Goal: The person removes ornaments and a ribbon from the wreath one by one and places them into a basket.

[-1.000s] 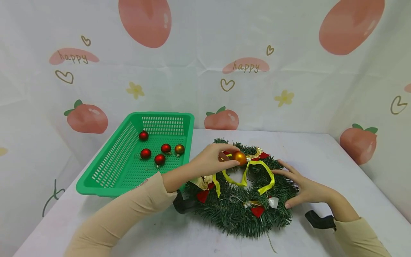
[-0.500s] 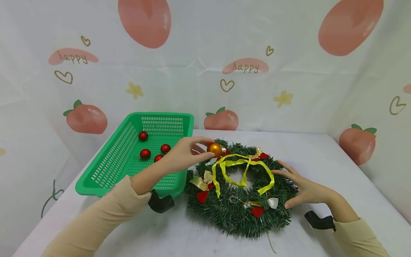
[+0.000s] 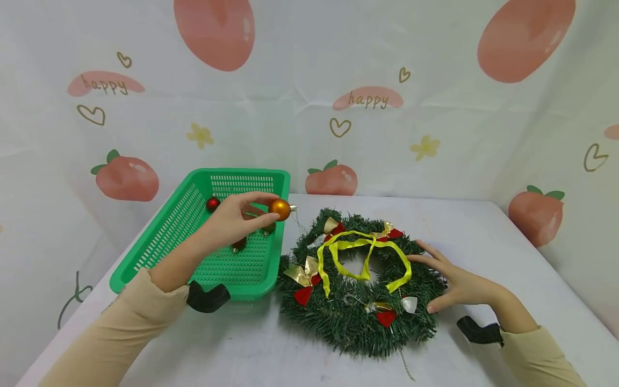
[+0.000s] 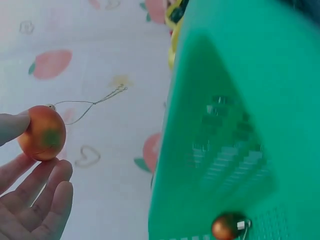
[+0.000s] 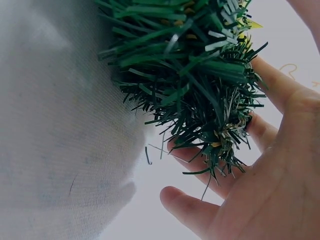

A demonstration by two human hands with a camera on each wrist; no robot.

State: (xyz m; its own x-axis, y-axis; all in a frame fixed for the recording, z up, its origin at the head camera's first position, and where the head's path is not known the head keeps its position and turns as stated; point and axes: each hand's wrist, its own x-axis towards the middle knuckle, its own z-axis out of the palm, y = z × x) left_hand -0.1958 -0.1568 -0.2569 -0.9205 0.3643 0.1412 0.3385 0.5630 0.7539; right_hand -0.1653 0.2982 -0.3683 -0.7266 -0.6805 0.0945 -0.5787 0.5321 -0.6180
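Observation:
My left hand [image 3: 229,221] pinches an orange-gold Christmas ball [image 3: 279,209] between thumb and fingertips, above the right rim of the green basket [image 3: 118,279]. In the left wrist view the same ball [image 4: 42,132] shows a thin thread loop [image 4: 95,103] trailing from its cap. A green tinsel wreath [image 3: 333,322] lies on the table to the right, with red, gold and silver decorations and a yellow ribbon [image 3: 361,277] draped across it. At its right edge is my right hand [image 3: 466,287], thumb and fingers spread along the outer greenery [image 5: 200,85].
Red balls, one of them a plain red ball [image 3: 213,203], lie in the basket, some partly behind my left hand. Another gold ball [image 4: 226,227] is in there too. A white cloth backdrop [image 3: 290,70] with fruit prints stands behind the table.
My left hand has carried the orange-gold ball left, from over the wreath to the basket's right rim. The yellow ribbon stays on the wreath. My right hand has kept its place.

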